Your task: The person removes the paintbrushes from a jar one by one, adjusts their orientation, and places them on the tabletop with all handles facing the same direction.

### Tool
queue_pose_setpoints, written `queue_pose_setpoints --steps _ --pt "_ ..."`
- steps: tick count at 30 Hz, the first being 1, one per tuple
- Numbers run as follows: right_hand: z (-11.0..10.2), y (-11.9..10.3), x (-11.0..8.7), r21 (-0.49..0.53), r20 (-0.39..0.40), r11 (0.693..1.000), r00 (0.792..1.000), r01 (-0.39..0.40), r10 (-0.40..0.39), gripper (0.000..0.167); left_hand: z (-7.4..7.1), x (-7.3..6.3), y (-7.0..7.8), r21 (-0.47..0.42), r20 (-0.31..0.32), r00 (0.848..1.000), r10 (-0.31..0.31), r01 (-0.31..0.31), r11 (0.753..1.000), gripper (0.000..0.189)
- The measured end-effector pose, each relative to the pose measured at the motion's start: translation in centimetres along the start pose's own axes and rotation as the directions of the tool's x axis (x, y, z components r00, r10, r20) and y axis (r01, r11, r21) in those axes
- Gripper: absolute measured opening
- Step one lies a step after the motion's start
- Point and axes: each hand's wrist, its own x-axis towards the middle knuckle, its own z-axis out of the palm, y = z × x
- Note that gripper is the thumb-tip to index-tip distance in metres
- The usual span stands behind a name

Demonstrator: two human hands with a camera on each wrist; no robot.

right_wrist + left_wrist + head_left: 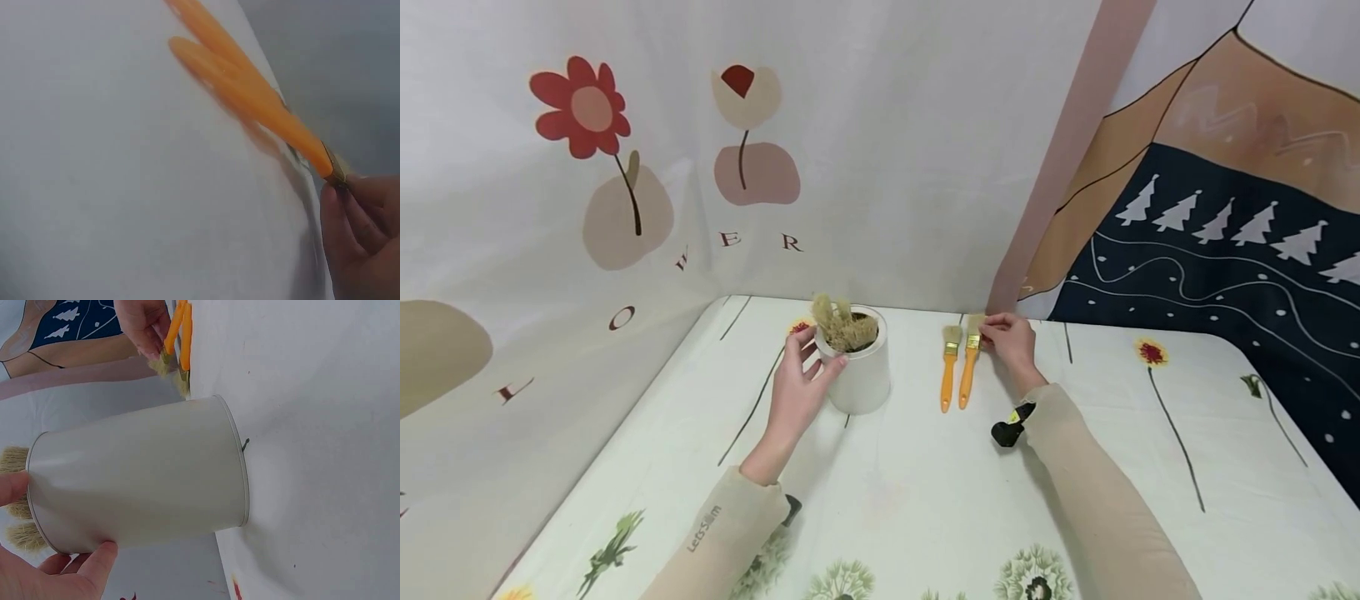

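My left hand grips the rim and upper side of a white cylindrical can that stands on the table. Several brushes with pale bristles poke up from the can, bristles on top; their handles are hidden inside. To the right, two paintbrushes with orange handles lie side by side on the tabletop, bristles toward the back. With thumb and fingertips my right hand pinches the right-hand paintbrush at its metal ferrule, close to the bristles. The other paintbrush is just left of it, with no hand on it.
A white flower-print cloth covers the table. Behind it hangs a pale curtain with flowers and letters. A dark cloth with white trees hangs at the right. Black straps or devices show at both wrists.
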Motion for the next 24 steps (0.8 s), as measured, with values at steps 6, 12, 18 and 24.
queue_pose_setpoints --steps 6,12,18,24 --pt "0.25 0.44 0.39 -0.058 0.001 0.998 1.0 0.004 -0.004 0.019 0.05 -0.05 -0.07 -0.004 0.008 1.0 -0.003 0.003 1.0 0.067" --pt "0.35 0.56 0.65 -0.096 0.013 0.995 1.0 0.002 -0.001 0.019 0.04 -0.13 0.0 -0.005 0.01 1.0 -0.009 0.009 1.0 0.067" --pt "0.07 0.18 0.48 -0.073 0.018 0.997 1.0 -0.009 0.01 0.021 0.07 -0.1 0.04 -0.004 0.014 1.0 -0.01 0.01 1.0 0.067" --pt "-0.4 -0.29 0.46 -0.063 0.03 0.998 1.0 0.007 -0.005 0.023 0.05 -0.02 -0.01 0.006 0.009 1.0 -0.01 0.01 1.0 0.068"
